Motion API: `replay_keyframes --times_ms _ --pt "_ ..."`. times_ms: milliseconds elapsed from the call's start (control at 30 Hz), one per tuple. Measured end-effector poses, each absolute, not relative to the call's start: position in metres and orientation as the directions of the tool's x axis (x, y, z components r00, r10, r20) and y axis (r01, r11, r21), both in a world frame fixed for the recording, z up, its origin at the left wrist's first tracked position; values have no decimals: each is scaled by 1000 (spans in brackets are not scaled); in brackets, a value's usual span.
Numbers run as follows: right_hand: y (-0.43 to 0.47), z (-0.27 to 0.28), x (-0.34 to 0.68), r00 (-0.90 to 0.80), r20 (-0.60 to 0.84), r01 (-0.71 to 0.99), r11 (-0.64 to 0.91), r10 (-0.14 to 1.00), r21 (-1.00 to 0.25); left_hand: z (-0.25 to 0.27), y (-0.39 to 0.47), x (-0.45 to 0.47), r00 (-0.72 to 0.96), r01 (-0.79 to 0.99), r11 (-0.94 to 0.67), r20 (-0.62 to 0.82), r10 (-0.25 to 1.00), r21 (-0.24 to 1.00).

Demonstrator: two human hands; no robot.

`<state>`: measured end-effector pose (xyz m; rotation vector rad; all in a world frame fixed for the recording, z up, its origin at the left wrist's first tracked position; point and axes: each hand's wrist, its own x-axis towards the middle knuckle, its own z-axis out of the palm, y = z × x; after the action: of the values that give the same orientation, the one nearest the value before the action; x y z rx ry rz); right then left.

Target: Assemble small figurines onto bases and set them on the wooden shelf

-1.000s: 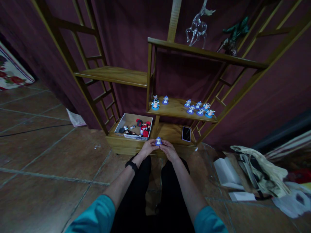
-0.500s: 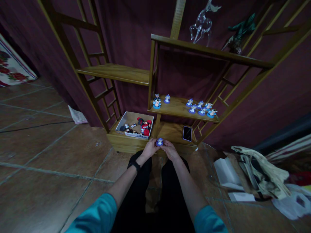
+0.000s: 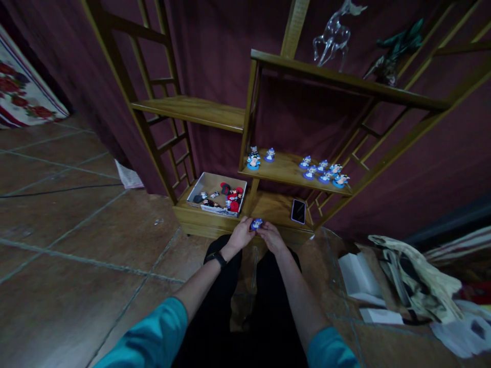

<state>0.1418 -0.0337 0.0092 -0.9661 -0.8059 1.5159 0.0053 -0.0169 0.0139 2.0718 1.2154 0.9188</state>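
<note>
Between my two hands is a small purple-and-white figurine [image 3: 256, 224], held in front of the low shelf. My left hand [image 3: 242, 233] is closed on its left side, and my right hand [image 3: 270, 236] pinches it from the right. Just beyond my left hand, an open cardboard box [image 3: 195, 190] holds several figurines and red and dark caps. On the middle shelf [image 3: 286, 166] stand several more figurines: a purple one [image 3: 270, 155] and a blue-based one [image 3: 253, 162] at the left, and a purple-and-white group [image 3: 310, 172] at the right.
A phone [image 3: 298, 211] lies on the low shelf to the right. A clear glass deer [image 3: 333, 36] and a green statue [image 3: 397, 48] stand on the upper shelf. White boxes [image 3: 360, 278], a cream cloth bag [image 3: 422, 278] and a plastic bag [image 3: 466, 332] lie on the right floor.
The view has shifted slightly, so the shelves sit a bit further right. The figurine has been turned and tilted between my fingers; both hands still hold it.
</note>
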Motion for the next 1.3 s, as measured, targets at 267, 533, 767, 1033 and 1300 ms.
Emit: replay_keyframes --times_ms 267,533,767,1033,1300 --pt "-29 1 141 -33 -161 -452 -158 986 -878 16 -17 6 379 646 -407 192 905 645" --pt "-26 0 139 -45 -167 -423 -170 985 -890 18 -13 -1 443 706 -467 181 878 532" --pt "-27 4 137 -68 -197 -384 -208 978 -900 8 4 -3 404 578 -374 143 903 726" --pt "-26 -1 139 -32 -217 -392 -212 976 -895 -15 17 -1 310 146 -76 27 950 986" --pt "-27 1 140 -29 -209 -408 -202 978 -890 -13 19 -5 337 -68 107 -78 938 992"
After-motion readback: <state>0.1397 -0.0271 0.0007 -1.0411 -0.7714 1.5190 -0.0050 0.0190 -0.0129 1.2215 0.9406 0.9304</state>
